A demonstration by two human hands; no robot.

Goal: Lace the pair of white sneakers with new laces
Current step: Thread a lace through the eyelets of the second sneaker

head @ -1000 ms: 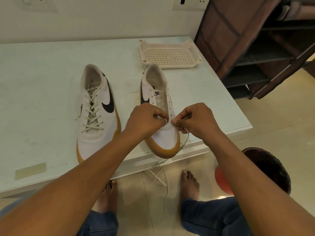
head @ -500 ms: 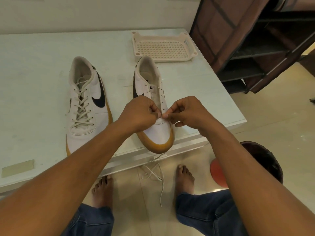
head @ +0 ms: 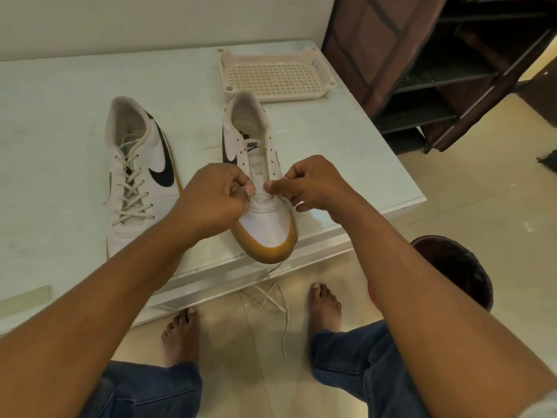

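the left hand is curled, its thumb and forefinger pinching the new lace at the lowest eyelets of the unlaced sneaker. the right hand is curled the same way and pinches the same lace just across from it. a short run of lace spans between the two pinches, lying over the bottom of the tongue. from under the right hand a strand runs down the side of the toe, drops over the counter's near edge and lies in loose loops on the floor between two bare feet.

that sneaker sits toward the near right corner of the counter, its gum-coloured toe at the near edge and its heel pointing at the far edge. rows of eyelet holes show along both flaps above the hands.

the laced sneaker lies beside it toward the left edge, parallel and apart from it, with cream laces crossed up to the collar and a black swoosh on its side.

a cream perforated tray stands at the far right corner, just beyond the heel of the sneaker in hand. a pale strip lies flat by the near edge at the left.

off the right edge stands a dark shelf rack. a dark round bin sits on the floor by the right forearm.
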